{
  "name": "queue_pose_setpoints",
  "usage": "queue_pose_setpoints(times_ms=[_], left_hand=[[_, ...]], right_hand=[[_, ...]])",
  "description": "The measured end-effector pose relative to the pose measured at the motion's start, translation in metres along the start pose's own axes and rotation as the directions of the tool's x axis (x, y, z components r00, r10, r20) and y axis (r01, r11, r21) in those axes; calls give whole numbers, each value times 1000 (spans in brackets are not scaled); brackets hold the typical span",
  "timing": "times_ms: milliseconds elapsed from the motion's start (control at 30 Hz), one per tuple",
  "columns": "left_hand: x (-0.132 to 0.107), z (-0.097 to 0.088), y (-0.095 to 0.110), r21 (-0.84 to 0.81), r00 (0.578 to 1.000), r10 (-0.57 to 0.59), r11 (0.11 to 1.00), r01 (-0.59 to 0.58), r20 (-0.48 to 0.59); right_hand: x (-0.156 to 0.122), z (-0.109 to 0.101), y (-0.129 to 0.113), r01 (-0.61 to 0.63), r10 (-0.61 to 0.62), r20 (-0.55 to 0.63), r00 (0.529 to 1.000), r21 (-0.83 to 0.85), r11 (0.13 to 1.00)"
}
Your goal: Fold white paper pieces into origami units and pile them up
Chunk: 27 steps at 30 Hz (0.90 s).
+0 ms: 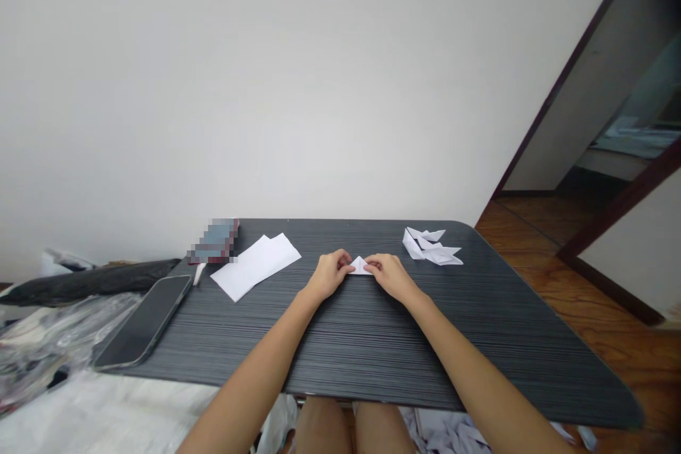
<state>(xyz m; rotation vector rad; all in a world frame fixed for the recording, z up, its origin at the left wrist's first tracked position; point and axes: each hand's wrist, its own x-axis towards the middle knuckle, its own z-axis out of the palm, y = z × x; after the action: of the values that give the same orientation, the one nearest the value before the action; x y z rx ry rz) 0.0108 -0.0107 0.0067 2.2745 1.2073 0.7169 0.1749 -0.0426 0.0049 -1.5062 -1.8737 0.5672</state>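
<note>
A small piece of folded white paper with a pointed top lies on the dark table between my hands. My left hand pinches its left corner between thumb and fingers. On the other side, my right hand grips the right corner in the same way. Fingertips hide both ends of the paper. To the right of my hands rest folded white paper pieces with pointed ends. Flat white paper sheets lie overlapping to the left.
A phone lies at the left edge of the black, wood-grained table. Behind it is a blurred-out item with a reddish edge. Plastic bags are heaped left of the table. A white wall stands behind.
</note>
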Motion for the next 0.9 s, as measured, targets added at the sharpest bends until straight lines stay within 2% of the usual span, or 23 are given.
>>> queue_pose_setpoints(times_ms=[167, 267, 433, 600, 667, 733, 800, 900], left_hand=[[2, 6, 0, 111, 998, 53, 993, -50, -18], [3, 9, -1, 191, 997, 64, 980, -57, -32], [1, 11, 0, 333, 999, 32, 943, -19, -36], [-2, 9, 3, 410, 998, 6, 912, 20, -61], [-3, 10, 6, 416, 997, 60, 909, -37, -42], [-3, 11, 7, 403, 986, 162, 901, -159, 25], [-3, 11, 8, 366, 958, 267, 885, -287, 105], [-4, 11, 7, 306, 929, 342, 877, -370, 145]], right_hand=[[0, 3, -3, -78, 73, -42, 996, -120, 990], [-1, 4, -3, -117, 111, -51, 993, -137, 984], [2, 4, -1, -151, 150, -19, 988, -136, 979], [0, 5, -4, -124, 126, -9, 992, -251, 960], [-4, 6, -6, -118, 116, -29, 993, -342, 932], [-7, 8, -8, -128, 119, -48, 992, -426, 896], [-10, 9, -10, -152, 145, -52, 988, -479, 865], [-12, 10, -11, -177, 176, -49, 983, -510, 842]])
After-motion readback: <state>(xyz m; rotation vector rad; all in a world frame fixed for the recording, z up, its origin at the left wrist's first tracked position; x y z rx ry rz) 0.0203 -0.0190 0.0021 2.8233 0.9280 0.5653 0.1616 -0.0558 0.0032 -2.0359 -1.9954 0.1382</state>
